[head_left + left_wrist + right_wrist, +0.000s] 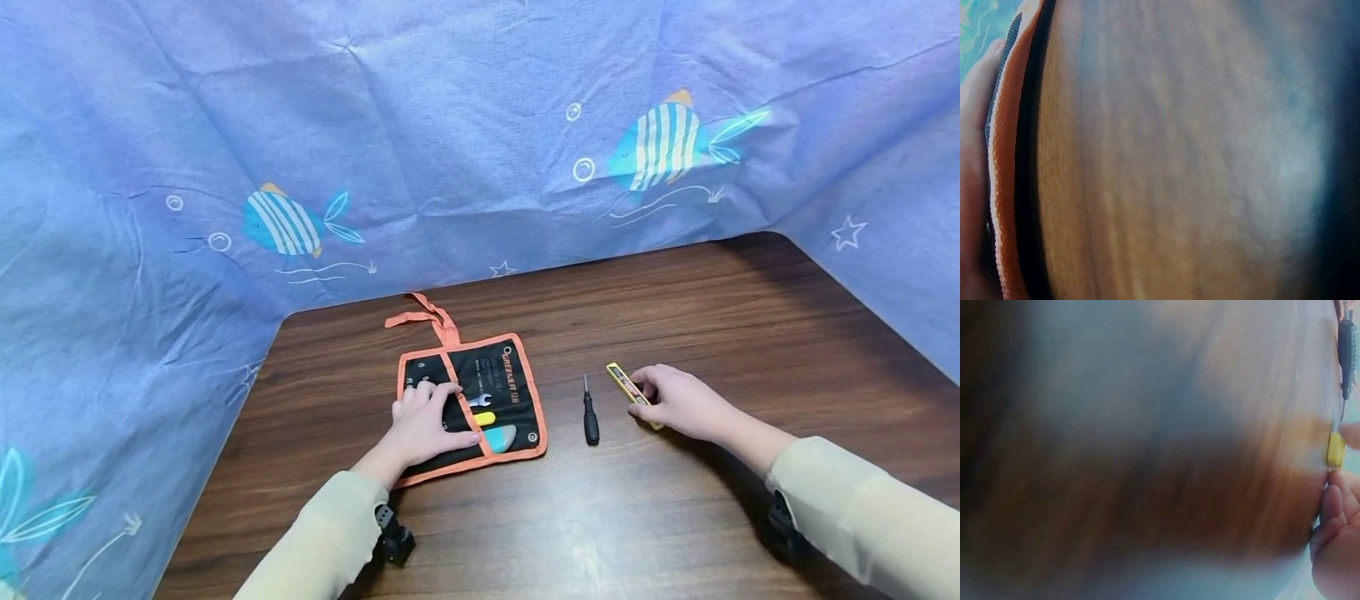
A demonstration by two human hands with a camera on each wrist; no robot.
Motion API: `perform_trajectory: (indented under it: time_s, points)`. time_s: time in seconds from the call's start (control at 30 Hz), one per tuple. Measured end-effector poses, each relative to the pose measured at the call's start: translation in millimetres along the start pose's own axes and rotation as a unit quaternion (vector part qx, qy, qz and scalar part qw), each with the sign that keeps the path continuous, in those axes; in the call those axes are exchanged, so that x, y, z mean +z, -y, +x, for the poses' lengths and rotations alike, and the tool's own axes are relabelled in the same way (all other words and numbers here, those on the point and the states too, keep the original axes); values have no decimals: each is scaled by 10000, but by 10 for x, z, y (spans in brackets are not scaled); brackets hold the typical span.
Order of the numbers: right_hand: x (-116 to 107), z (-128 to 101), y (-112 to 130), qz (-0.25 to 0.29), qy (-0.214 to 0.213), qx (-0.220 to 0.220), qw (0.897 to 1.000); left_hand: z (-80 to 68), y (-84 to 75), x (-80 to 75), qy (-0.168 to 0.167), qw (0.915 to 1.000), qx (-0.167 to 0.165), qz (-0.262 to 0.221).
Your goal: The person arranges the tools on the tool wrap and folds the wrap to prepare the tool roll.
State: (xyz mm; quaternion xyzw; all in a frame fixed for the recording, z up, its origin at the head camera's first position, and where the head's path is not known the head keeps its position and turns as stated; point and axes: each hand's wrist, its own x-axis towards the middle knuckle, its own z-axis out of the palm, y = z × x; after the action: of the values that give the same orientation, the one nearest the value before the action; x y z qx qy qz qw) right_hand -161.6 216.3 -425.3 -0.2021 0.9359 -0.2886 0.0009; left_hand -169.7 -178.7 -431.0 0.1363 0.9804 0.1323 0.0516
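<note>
Leftmost, I see the left hand (pixel 422 423) resting, fingers spread, on an orange-edged black fabric tool pouch (pixel 491 357). Next, a black-handled metal screwdriver (pixel 591 421) lies on the brown wood-grain table (pixel 675 517). Just right, a narrow yellow box (pixel 622 380), pinched in the right hand (pixel 686 405).

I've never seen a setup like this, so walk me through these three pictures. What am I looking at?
There's no machine, just a person working bare-handed. The wide picture comes from a camera worn on the head, looking forward and down at a wooden table. The other two, mostly blurred tabletop, come from cameras worn on the wrists.

The left hand rests on a black pouch with orange edging; a wrench shows in its pocket. The right hand pinches a slim yellow item. Between the hands lies a black-handled screwdriver.
</note>
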Motion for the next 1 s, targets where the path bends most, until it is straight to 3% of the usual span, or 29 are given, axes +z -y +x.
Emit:
perform_trajectory:
  time_s: [0.43,1.0]
  points:
    - [-32,150,-16,-54,-95,-45,9999,-5,9,5,-22,10000,26,1]
    - [0,624,306,401,279,-364,9981,-23,11,2,-121,9998,139,-37]
